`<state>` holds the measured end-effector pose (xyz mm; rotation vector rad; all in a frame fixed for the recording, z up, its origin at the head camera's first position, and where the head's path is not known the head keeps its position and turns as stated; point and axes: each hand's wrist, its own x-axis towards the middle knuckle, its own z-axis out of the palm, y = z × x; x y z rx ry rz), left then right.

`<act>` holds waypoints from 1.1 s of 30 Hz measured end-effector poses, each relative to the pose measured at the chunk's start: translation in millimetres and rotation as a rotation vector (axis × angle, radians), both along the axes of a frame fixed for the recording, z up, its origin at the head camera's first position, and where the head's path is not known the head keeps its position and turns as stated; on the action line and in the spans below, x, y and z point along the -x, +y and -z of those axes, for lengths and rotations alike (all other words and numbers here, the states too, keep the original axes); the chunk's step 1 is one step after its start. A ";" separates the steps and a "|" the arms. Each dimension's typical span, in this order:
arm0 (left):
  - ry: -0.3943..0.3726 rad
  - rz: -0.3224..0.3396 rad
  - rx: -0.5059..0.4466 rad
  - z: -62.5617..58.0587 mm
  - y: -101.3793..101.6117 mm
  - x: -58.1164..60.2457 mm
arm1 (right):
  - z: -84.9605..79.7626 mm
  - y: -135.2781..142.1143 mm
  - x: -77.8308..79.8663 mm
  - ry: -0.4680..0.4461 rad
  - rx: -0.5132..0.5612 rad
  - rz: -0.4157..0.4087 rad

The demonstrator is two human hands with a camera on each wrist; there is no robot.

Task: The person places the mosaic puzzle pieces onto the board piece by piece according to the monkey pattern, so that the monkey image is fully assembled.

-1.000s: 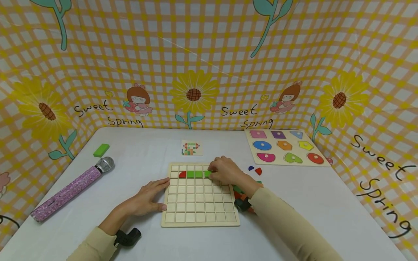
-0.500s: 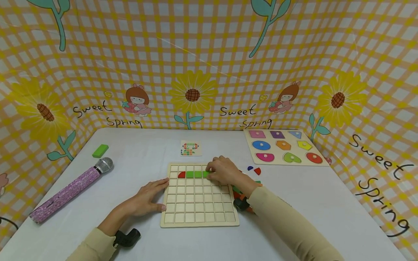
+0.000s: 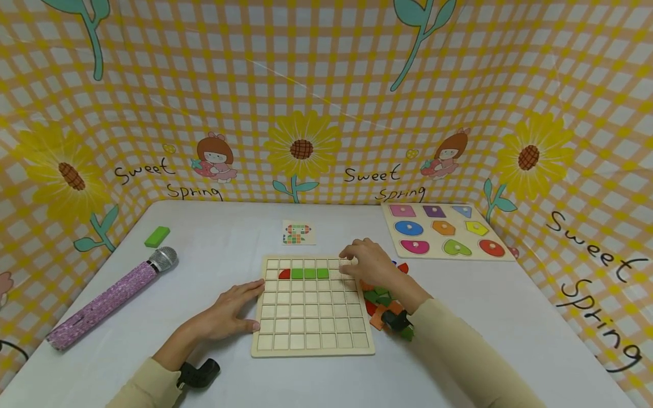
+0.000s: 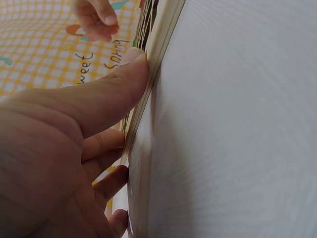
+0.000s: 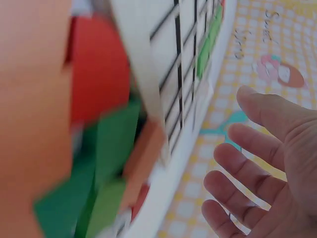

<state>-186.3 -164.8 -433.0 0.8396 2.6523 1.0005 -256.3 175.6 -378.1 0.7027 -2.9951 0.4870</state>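
**Three greens and a red in one straight row**

So my right grip is loose above the far right corner of the wooden grid board, fingers apart, nothing in it that I can see. My left grip just lies against the board's left edge, fingers pretty straight, holding nothing. The board sits mid-way across the desk, squared up to me, as many cells across as deep, so no real long axis. The pieces make one though: three green squares run left to right, second row from the far side, with a red quarter-circle at the left end, curve facing far left. Loose pieces are heaped just beside the right edge.
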 end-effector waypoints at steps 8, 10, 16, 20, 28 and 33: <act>0.010 0.007 0.003 -0.9 -0.7 0.9 | -7.3 48.2 -1.9 0.025 0.024 0.108; 0.007 0.010 0.000 -1.4 -0.9 0.9 | -8.6 58.7 -2.5 0.022 0.026 0.138; 0.002 0.019 -0.002 -1.1 -1.0 1.6 | -3.7 89.1 -2.9 0.013 0.005 0.207; 0.002 0.021 -0.003 0.3 -0.8 2.3 | 4.2 107.4 -1.9 -0.033 0.003 0.263; 0.007 0.020 -0.001 1.8 -0.8 2.0 | 13.7 129.4 -0.5 -0.117 -0.016 0.298; 0.002 0.013 0.000 2.0 -0.7 1.8 | 17.0 134.6 1.9 -0.167 -0.048 0.288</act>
